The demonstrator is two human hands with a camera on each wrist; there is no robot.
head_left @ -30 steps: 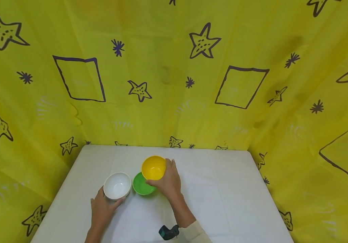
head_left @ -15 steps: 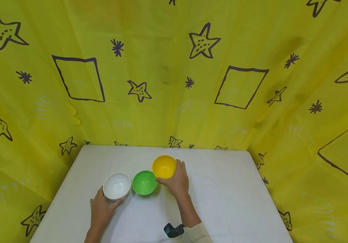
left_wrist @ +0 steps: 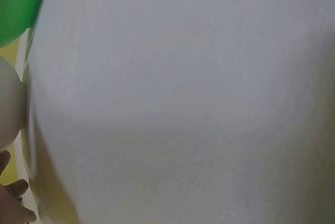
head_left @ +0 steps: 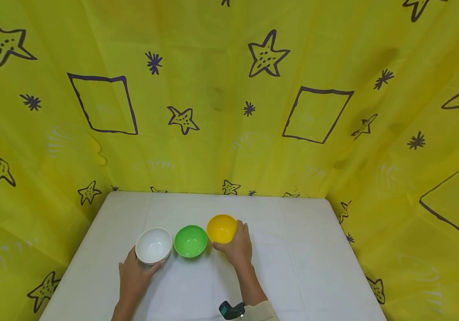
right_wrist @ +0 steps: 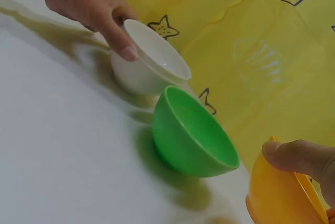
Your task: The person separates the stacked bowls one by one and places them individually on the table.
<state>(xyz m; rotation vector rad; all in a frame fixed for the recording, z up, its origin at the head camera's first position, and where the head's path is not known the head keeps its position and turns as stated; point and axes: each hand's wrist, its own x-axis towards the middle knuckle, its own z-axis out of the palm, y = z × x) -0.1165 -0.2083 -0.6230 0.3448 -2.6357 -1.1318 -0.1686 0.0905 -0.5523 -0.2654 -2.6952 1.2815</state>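
Observation:
A white bowl (head_left: 154, 245) stands on the left of the table, a second edge showing just below its rim. My left hand (head_left: 134, 277) holds it from the near left; in the right wrist view the thumb (right_wrist: 123, 47) lies along its outer wall. Beside it sits a green bowl (head_left: 191, 241), upright and touched by neither hand. To the right of that, my right hand (head_left: 238, 246) grips a yellow bowl (head_left: 221, 228), thumb at the near rim and fingers round the right side. The yellow bowl is close beside the green one.
All three bowls are on or over a white-covered table (head_left: 293, 258). A yellow curtain (head_left: 213, 151) with drawn stars and squares hangs behind it and along both sides. A dark device (head_left: 231, 310) sits at the right wrist.
My right hand has carried the yellow bowl from over the green bowl to its right, then down and nearer. The green bowl is now fully uncovered. The left hand and white bowl have stayed put.

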